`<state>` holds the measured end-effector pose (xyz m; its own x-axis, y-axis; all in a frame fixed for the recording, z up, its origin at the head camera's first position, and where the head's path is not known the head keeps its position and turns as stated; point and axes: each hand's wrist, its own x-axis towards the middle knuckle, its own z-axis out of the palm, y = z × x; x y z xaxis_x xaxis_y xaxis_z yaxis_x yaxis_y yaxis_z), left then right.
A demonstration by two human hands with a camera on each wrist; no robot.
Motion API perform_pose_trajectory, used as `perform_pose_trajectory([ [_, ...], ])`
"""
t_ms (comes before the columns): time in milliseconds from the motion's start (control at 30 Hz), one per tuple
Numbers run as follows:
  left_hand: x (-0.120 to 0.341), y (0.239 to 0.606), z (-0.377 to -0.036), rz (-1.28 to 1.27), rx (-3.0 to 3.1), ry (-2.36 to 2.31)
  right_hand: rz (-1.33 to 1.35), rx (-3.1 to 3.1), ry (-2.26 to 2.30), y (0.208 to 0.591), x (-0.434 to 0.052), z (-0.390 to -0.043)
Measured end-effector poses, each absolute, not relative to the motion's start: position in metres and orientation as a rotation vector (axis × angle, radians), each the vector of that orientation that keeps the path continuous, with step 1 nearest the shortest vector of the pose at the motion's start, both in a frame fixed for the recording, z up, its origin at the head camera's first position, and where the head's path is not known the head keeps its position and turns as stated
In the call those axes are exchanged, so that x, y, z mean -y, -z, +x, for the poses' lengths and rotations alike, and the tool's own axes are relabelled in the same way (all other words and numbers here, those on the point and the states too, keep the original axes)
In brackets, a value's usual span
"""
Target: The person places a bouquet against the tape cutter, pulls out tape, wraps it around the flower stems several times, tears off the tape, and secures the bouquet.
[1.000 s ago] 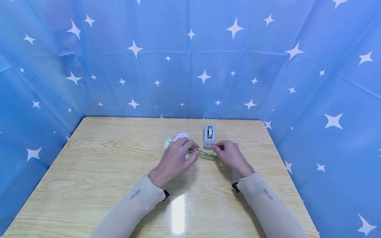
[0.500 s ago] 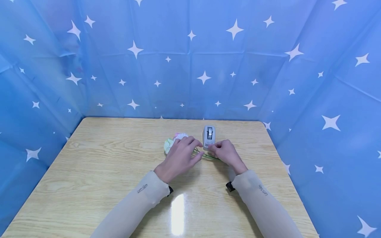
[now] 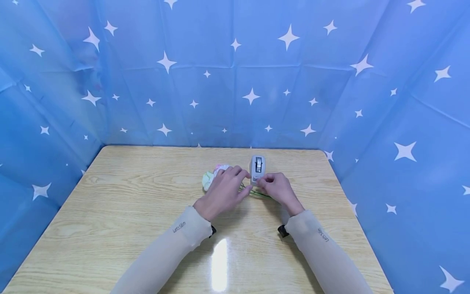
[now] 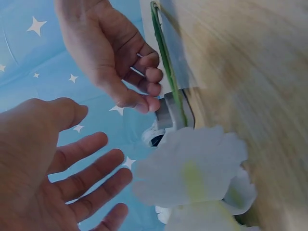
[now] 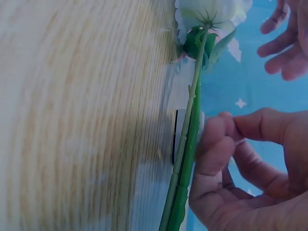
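Artificial flowers lie on the table, with a pale green bloom (image 3: 207, 179) and a pink-and-white bloom (image 3: 221, 167) at the left and green stems (image 3: 261, 194) running right. My left hand (image 3: 225, 188) hovers over the blooms, fingers spread and holding nothing, as the left wrist view confirms. Behind the stems stands a grey tape dispenser (image 3: 258, 166). My right hand (image 3: 280, 188) is at its front end, thumb and index fingertips pinched together on the tape's end. The clear tape itself hardly shows. In the right wrist view, the stems (image 5: 191, 125) pass beside the right fingers, ungripped.
The wooden table (image 3: 128, 196) has its far edge against a blue curtain (image 3: 205, 41) printed with white stars. More of this curtain hangs along both sides. Glare (image 3: 219, 265) shines on the near tabletop.
My right hand has shifted slightly left to the dispenser's front. The left hand has moved a little right and forward. Blooms, stems and dispenser remain nearly in place.
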<state>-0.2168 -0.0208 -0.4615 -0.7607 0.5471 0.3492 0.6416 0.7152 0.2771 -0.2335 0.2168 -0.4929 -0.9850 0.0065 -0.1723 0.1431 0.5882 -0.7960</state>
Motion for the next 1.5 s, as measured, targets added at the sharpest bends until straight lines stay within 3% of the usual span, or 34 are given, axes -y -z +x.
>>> perform_pose_trajectory([
  [300, 0.015, 0.46, -0.217, -0.926, 2.751, 0.579, 0.151, -2.651, 1.361, 0.492, -0.218, -0.231],
  [600, -0.015, 0.451, -0.189, -0.666, 2.723, 1.199, 0.097, -2.687, 1.358, 0.488, -0.225, -0.231],
  [1067, -0.024, 0.458, -0.204, -0.653, 2.847, 1.007, 0.069, -2.711, 1.38, 0.496, -0.224, -0.232],
  [1500, -0.016, 0.461, -0.213, -0.686, 2.931, 1.166, 0.093, -2.677, 1.474, 0.495, -0.219, -0.228],
])
